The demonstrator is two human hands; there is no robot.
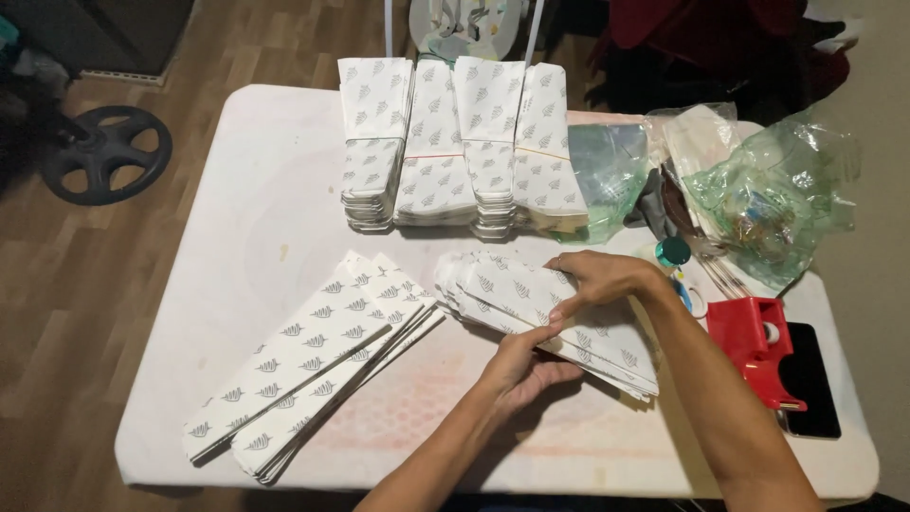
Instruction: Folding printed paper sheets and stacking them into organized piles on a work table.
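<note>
Bundles of flat white leaf-printed paper bags (464, 142), banded, stand done at the bench's (256, 218) far edge. Our left hand (521, 365) and right hand (592, 280) pinch fingers closed on the loose bag pile (569, 322); another fanned pile (313, 365) waits alongside.

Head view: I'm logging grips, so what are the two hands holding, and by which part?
Both hold the fanned stack of leaf-printed paper bags: the left hand pinches its near long edge, and the right hand rests its fingers on top.
</note>
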